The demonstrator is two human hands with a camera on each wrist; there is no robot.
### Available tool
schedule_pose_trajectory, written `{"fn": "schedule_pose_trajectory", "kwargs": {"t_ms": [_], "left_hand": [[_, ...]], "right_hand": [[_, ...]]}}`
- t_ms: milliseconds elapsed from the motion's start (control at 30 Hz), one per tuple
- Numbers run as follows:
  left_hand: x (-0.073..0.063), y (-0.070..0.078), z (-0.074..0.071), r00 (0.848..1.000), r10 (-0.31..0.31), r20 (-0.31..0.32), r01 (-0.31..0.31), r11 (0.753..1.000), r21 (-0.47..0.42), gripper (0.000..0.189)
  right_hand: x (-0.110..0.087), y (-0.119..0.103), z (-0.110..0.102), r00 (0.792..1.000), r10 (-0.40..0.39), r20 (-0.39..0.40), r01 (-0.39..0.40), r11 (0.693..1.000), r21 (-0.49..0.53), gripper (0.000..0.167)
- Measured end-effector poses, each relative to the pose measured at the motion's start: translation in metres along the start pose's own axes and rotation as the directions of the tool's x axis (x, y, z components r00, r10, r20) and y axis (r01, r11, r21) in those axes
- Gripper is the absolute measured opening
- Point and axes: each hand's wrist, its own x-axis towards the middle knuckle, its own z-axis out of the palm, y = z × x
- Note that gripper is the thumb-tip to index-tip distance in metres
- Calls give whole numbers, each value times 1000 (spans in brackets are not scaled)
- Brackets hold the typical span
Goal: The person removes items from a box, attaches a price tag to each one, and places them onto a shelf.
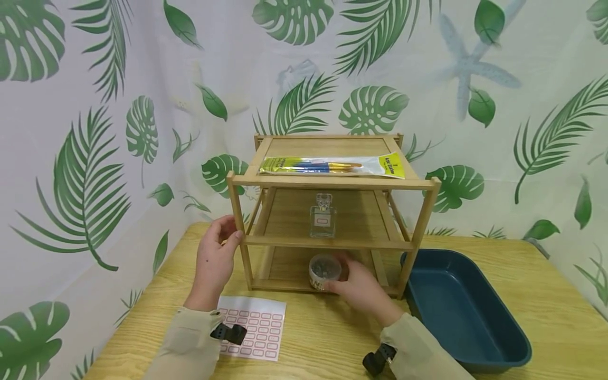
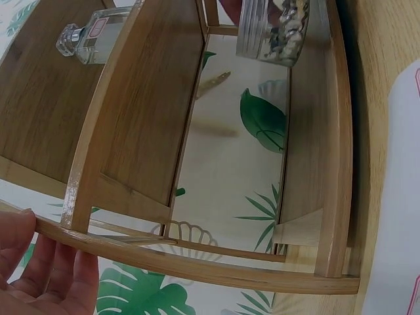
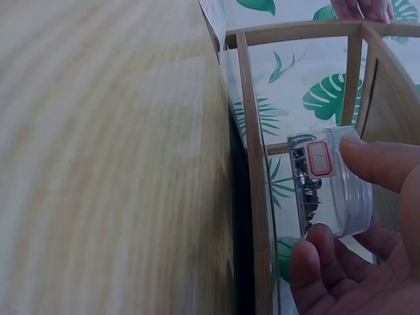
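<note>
My right hand (image 1: 358, 287) grips a small round clear jar (image 1: 325, 270) at the bottom tier of a wooden shelf rack (image 1: 328, 241). In the right wrist view, small shiny metal pieces (image 3: 308, 190) and a red-bordered sticker (image 3: 319, 159) show on the jar (image 3: 351, 190), between thumb and fingers. Whether the jar touches the bottom board I cannot tell. My left hand (image 1: 216, 258) holds the rack's left front post, thumb on one side and fingers on the other (image 2: 62, 269). A glass perfume bottle (image 1: 323, 219) with a similar sticker stands on the middle tier.
A packet of paintbrushes (image 1: 332, 166) lies on the top tier. On the table, a sheet of red-bordered stickers (image 1: 258, 335) lies at the front left. A dark blue basin (image 1: 467, 311) stands close to the rack's right side. Leaf-patterned curtains (image 1: 304, 63) hang behind and at the sides.
</note>
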Motion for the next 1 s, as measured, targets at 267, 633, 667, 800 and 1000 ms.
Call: {"fn": "schedule_pose_trajectory", "kwargs": {"t_ms": [267, 633, 667, 800, 1000], "left_hand": [[0, 1, 2, 1000, 1, -3, -1, 1000, 4, 37], [0, 2, 2, 1000, 5, -3, -5, 1000, 14, 36], [0, 2, 2, 1000, 4, -4, -4, 1000, 15, 36], [0, 2, 3, 1000, 5, -6, -5, 1000, 15, 36], [0, 1, 3, 1000, 1, -1, -1, 1000, 13, 36]], "right_hand": [[17, 5, 3, 999, 48, -5, -48, 998, -35, 77], [25, 11, 11, 998, 53, -42, -55, 996, -66, 80], [25, 12, 11, 998, 54, -42, -57, 997, -59, 80], [27, 14, 13, 997, 60, -45, -62, 997, -55, 82], [23, 14, 14, 998, 30, -59, -35, 995, -93, 82]]}}
